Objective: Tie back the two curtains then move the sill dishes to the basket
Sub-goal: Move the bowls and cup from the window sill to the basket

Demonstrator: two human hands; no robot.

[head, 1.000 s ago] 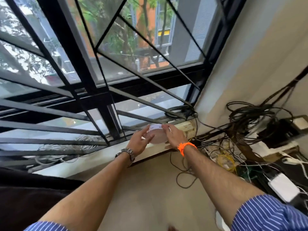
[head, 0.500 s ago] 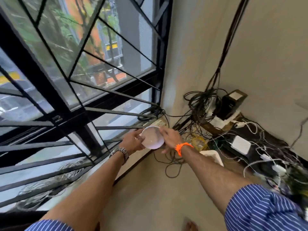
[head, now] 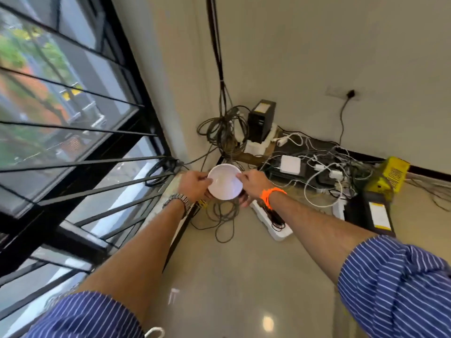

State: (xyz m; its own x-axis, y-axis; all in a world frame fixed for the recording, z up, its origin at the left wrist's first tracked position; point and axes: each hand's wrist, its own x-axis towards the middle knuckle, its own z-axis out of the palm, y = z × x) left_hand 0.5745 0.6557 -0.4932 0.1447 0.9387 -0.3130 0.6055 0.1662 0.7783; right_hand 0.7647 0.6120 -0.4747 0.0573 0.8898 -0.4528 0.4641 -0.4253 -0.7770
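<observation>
So the bowl (head: pixel 225 181) is off the sill (head: pixel 169 191) now; a second ago it sat right on it. Dish-moving looks underway, though no basket's in view. Black metal window bars (head: pixel 97 162) at 9 o'clock, glossy floor (head: pixel 231 276) at 6, tangled rubbery cables (head: pixel 227 132) at 12. The bowl's round, smooth and white, dead centre, with left hand (head: pixel 195 185) and right hand (head: pixel 252 182) gripping opposite sides, thumbs over the rim.

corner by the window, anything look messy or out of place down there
Yes. A tangle of cables sprawls loose over the floor in the corner, piled beside a black box and a white adapter. The white bowl, gripped by the left hand and right hand, looks empty, nothing spilled.
</observation>
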